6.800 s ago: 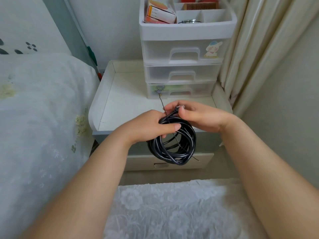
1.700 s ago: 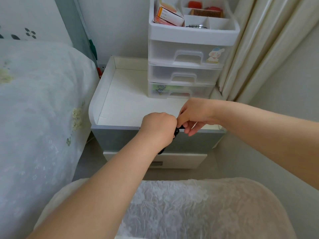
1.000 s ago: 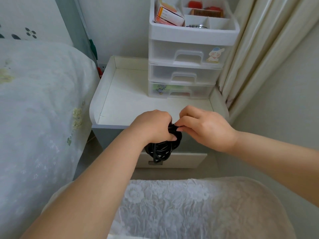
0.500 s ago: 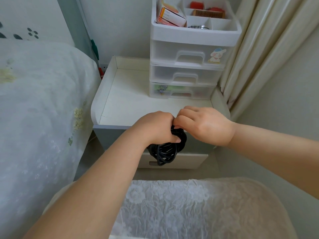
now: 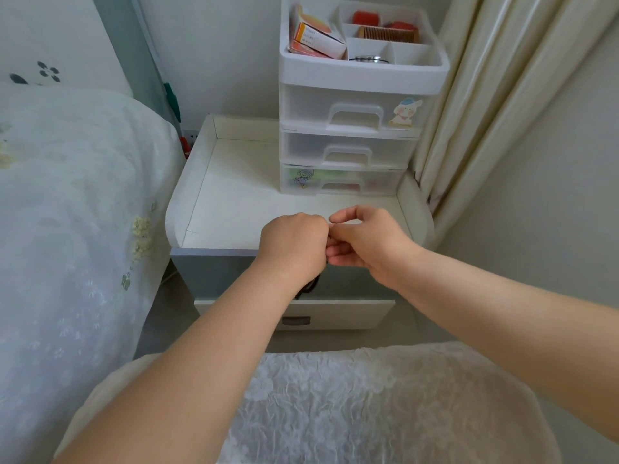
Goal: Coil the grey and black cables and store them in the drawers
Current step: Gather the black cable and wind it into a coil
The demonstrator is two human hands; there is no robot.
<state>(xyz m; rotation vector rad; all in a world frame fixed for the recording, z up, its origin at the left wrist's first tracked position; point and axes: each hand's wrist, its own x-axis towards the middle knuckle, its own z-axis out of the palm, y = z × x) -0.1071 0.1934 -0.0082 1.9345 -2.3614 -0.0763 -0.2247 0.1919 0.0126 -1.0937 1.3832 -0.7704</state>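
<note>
The left hand [image 5: 292, 244] grips the coiled black cable [image 5: 310, 285], whose loops hang downward below it; the right hand [image 5: 363, 241] pinches at its top, exact hold hidden.

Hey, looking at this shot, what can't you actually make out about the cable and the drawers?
Head view only:
- Black cable: mostly hidden behind the left hand; only a sliver shows, so the coil's state is unclear.
- Right hand: fingers curled at the left fist; its grip is hidden.
- Grey cable: not visible.
- Plastic drawers: shut, frosted fronts blur contents.
</note>
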